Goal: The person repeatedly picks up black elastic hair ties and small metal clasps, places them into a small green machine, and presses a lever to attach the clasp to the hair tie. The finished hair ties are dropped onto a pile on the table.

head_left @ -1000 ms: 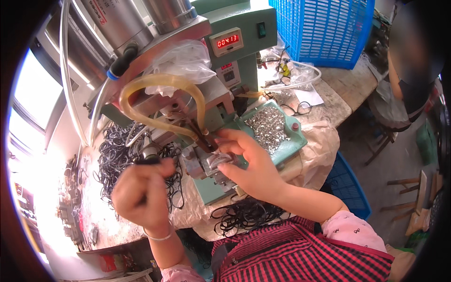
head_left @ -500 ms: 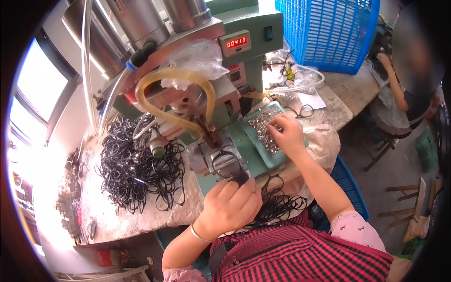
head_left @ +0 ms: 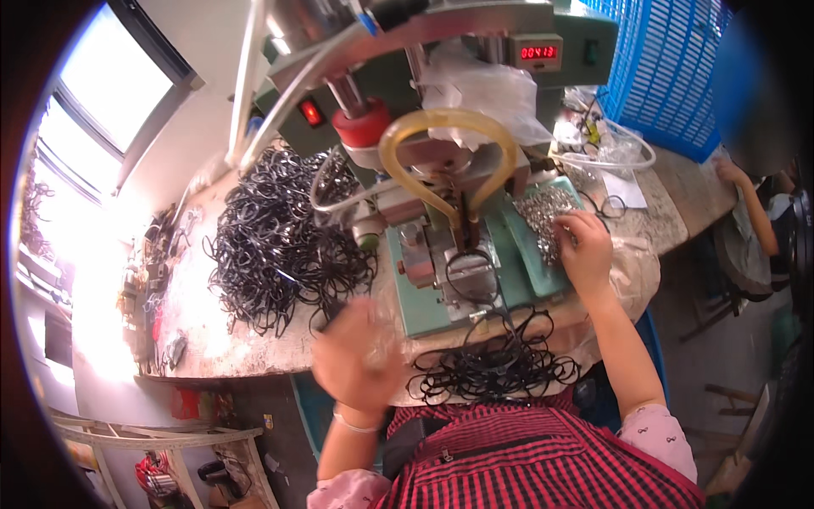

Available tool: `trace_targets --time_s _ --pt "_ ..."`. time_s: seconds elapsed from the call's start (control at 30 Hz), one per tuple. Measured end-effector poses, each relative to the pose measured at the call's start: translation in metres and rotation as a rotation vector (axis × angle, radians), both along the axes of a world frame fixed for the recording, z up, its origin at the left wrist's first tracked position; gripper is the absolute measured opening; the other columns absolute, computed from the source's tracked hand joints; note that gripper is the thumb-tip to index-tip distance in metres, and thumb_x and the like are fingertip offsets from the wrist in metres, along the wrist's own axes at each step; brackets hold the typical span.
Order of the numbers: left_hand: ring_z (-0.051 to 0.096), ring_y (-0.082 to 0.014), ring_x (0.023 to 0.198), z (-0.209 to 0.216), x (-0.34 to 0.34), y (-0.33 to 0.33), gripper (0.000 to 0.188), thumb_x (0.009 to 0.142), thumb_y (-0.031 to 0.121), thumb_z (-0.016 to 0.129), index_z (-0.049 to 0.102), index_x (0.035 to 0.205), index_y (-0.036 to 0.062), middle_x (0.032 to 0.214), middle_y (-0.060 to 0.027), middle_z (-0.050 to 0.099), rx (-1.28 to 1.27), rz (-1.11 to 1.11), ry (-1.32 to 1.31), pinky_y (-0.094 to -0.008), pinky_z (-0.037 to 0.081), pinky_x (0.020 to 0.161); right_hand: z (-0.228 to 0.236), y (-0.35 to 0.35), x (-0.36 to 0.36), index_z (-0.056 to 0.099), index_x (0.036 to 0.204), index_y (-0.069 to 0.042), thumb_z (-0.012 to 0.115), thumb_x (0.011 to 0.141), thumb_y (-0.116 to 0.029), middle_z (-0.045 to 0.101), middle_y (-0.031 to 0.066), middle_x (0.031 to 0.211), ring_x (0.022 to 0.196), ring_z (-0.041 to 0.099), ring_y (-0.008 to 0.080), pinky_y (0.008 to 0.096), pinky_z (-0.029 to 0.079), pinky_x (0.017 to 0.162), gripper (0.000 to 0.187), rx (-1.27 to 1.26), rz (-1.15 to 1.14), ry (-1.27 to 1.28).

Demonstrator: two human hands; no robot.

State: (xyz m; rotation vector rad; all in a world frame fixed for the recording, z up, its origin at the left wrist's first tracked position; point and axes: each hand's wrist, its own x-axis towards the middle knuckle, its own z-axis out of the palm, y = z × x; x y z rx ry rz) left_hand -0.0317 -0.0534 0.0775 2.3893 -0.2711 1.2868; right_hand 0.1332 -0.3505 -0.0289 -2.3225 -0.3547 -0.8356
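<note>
My right hand (head_left: 587,250) is over a green tray (head_left: 530,267) of small shiny metal pieces (head_left: 543,216). Its thumb and fingers are pinched together; what sits between them is too small to make out. Smeared by motion, my left hand (head_left: 360,360) is near the table's front edge, left of the press, and its fingers cannot be read. A black looped band (head_left: 472,276) lies on the metal fixture (head_left: 471,297) under the head of the green press (head_left: 424,318). Several more black bands (head_left: 500,365) lie in a heap at the front edge, before my apron.
A large tangled pile of black bands (head_left: 284,246) covers the table left of the press. A yellow tube (head_left: 394,144) loops around the press head. Behind it stands a blue plastic basket (head_left: 661,76). A person's arm (head_left: 755,208) shows at the far right.
My left hand has left the band at the fixture and moved left. The band stays under the press head. My right hand remains at the tray. The whole view has shifted.
</note>
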Motion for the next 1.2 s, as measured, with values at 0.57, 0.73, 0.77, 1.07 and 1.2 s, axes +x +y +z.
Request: trace_targets --time_s 0.57,0.73,0.77,1.07,1.2 --pt "0.057 -0.0182 0.076 -0.003 0.097 0.157 0.031 0.102 0.027 0.062 0.063 0.084 0.0026 0.091 -0.0117 0.063 -0.219 0.356 0.549 -0.0332 0.047 0.065 0.016 0.012 -0.017 0.075 0.097 -0.002 0.072 0.086 -0.002 0.074 0.0093 0.092 0.084 0.069 0.0201 0.0303 0.053 0.078 0.012 0.570 0.049 0.232" --pt "0.063 -0.0409 0.110 -0.078 0.069 0.170 0.026 0.098 0.025 0.066 0.066 0.092 0.0001 0.118 -0.0276 0.065 0.119 0.484 0.366 -0.0467 0.050 0.090 0.011 -0.012 -0.053 0.074 0.098 0.000 0.072 0.085 0.000 0.073 0.0075 0.091 0.085 0.068 0.0176 0.0288 0.052 0.079 0.013 0.470 -0.030 0.272" --pt "0.061 -0.0433 0.115 -0.075 0.062 0.163 0.025 0.098 0.024 0.066 0.066 0.094 -0.0002 0.123 -0.0298 0.063 0.108 0.503 0.358 -0.0467 0.050 0.093 0.010 -0.018 -0.061 0.074 0.098 0.000 0.072 0.085 0.001 0.073 0.0073 0.091 0.085 0.068 0.0173 0.0288 0.052 0.079 0.013 0.484 -0.042 0.314" --pt "0.048 -0.0045 0.059 -0.019 0.084 0.092 0.037 0.106 0.023 0.055 0.052 0.138 0.0032 0.073 0.0014 0.056 -1.057 0.008 0.323 -0.0191 0.034 0.050 0.086 0.074 -0.032 0.070 0.097 0.000 0.073 0.080 -0.001 0.072 0.0113 0.091 0.088 0.069 0.0251 0.0337 0.053 0.080 0.018 0.455 0.475 0.195" --pt "0.054 -0.0070 0.074 -0.061 0.052 0.060 0.024 0.106 0.019 0.056 0.055 0.125 0.0053 0.088 -0.0018 0.062 -1.274 -0.125 0.291 -0.0206 0.040 0.057 0.076 0.095 -0.039 0.062 0.109 0.000 0.074 0.080 -0.004 0.070 0.0085 0.088 0.088 0.069 0.0229 0.0340 0.052 0.081 0.032 0.646 0.449 0.274"
